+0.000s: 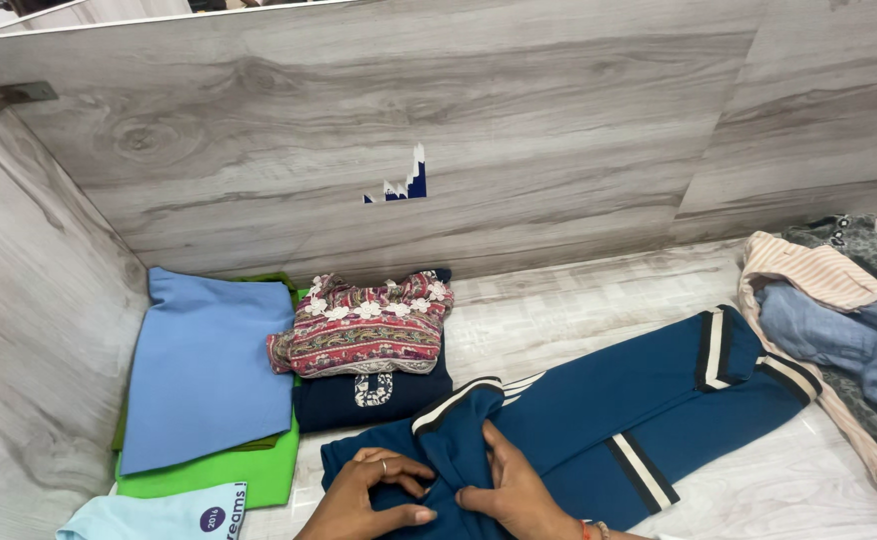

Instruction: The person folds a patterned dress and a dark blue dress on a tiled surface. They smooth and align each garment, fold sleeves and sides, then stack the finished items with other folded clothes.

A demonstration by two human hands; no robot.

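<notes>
Nearest the camera, the left hand [374, 495] rests on the near end of the blue track pants [599, 415], its grip curled and pinching a fold of the cloth — a ring shows on one finger. The right hand [514, 490] lies just beside it, grip pressed together on the same bunched fabric, a band at the wrist. The pants stretch across the pale wood-grain surface [809, 490] toward the right, their white and black striped cuffs at the far end.

At the lower left lies a light blue folded garment [159, 515], touching a green folded one [229, 470]. On the green one sits a blue folded cloth [204, 365]. Beside that, a red patterned garment [364, 325] tops a navy folded piece [374, 395]. At far right is a loose heap of clothes [839, 310] — striped, denim and grey. Behind everything stands the wood-grain wall [459, 110].
</notes>
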